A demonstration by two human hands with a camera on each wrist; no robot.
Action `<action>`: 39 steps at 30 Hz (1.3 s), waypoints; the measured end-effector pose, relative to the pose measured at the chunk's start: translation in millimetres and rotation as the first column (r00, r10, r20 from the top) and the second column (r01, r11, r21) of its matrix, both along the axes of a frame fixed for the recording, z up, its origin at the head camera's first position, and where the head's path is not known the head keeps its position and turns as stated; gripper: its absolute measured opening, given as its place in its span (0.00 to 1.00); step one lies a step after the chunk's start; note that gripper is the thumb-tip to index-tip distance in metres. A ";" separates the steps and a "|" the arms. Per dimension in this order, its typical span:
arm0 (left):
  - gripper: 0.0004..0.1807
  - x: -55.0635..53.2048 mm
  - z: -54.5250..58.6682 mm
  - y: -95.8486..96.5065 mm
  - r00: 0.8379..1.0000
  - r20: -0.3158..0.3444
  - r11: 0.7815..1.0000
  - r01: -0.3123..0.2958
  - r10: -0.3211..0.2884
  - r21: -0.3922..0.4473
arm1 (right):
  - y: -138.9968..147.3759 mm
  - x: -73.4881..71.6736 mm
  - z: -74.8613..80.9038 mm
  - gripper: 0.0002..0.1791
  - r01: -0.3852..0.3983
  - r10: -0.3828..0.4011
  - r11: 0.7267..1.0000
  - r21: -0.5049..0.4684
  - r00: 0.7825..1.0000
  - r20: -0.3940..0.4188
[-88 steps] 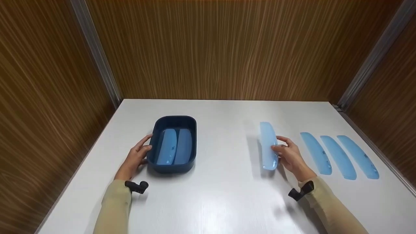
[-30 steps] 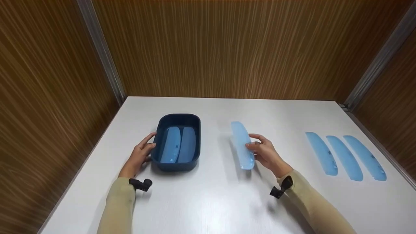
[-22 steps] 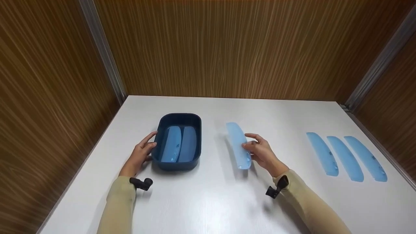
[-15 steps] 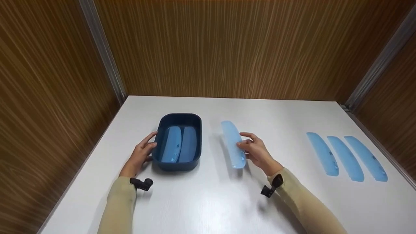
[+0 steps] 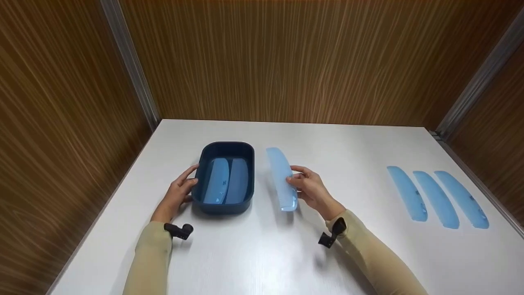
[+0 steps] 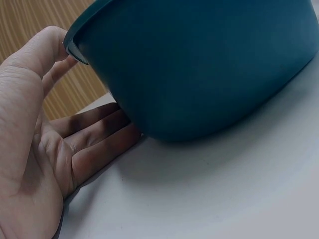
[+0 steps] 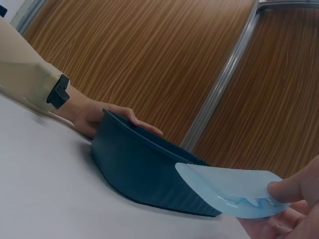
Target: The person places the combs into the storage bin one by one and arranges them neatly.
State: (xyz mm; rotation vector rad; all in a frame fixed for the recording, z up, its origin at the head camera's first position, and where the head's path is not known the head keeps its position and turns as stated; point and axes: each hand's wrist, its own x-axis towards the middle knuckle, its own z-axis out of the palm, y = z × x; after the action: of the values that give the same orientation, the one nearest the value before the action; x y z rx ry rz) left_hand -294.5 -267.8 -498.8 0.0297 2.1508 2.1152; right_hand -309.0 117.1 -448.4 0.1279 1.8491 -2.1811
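A light blue translucent comb point(image 5: 281, 180) with teeth along its left edge is pinched between the thumb and fingers of my right hand point(image 5: 313, 190). It hangs over the table just right of a dark blue tub point(image 5: 223, 209), and in the right wrist view the comb point(image 7: 227, 189) overlaps the tub's end. My left hand point(image 5: 174, 196) rests on the tub's left side. In the left wrist view its straight fingers point(image 6: 102, 144) touch the outer wall, thumb by the rim. Two more combs lie side by side in the tub, a lighter one point(image 5: 217, 180) and a darker-looking one point(image 5: 237, 180).
Three similar blue combs lie slanted on the right of the white table point(image 5: 348, 155): one nearest the middle point(image 5: 407, 192), a second point(image 5: 436, 198) and an outer one point(image 5: 462, 198). Wood-grain panels point(image 5: 286, 61) enclose the back and both sides.
My right hand has carried the comb leftward across the table, from near the three lying combs to beside the tub. My left hand has stayed at the tub's side. The view has shifted slightly.
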 end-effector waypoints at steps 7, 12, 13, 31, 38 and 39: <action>0.28 -0.2 -0.8 -0.9 1.000 -0.016 1.000 0.006 -0.006 -0.015 | -15.1 -3.5 5.6 0.30 0.026 -0.025 0.999 -0.030 0.999 0.021; 0.27 -0.1 -0.6 -1.0 1.000 -0.025 1.000 0.002 -0.003 -0.013 | -27.0 -4.7 9.6 0.28 0.029 -0.027 0.999 -0.032 0.999 0.039; 0.27 -0.2 -0.5 -0.9 1.000 -0.026 1.000 0.000 0.000 -0.010 | -29.4 -4.9 10.3 0.27 0.028 -0.027 0.999 -0.032 0.999 0.042; 0.30 12.1 18.6 2.9 0.999 0.014 0.999 0.037 -0.037 -0.001 | -61.7 -13.5 17.1 0.26 0.028 -0.016 0.995 -0.092 0.992 0.127; 0.28 1.6 -0.5 -4.3 1.000 -0.003 1.000 0.000 0.000 -0.004 | -77.0 -16.6 25.9 0.28 0.021 -0.010 0.997 -0.077 0.991 0.136; 0.28 1.5 -1.4 -4.5 1.000 -0.005 1.000 -0.002 0.002 -0.005 | -79.3 -17.2 27.1 0.28 0.020 -0.009 0.997 -0.081 0.990 0.138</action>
State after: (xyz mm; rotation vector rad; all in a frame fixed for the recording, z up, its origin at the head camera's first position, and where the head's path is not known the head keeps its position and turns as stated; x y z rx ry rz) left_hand -293.0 -272.3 -500.2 0.0332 2.1603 2.1125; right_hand -326.2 37.7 -421.2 0.2689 1.6870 -2.1947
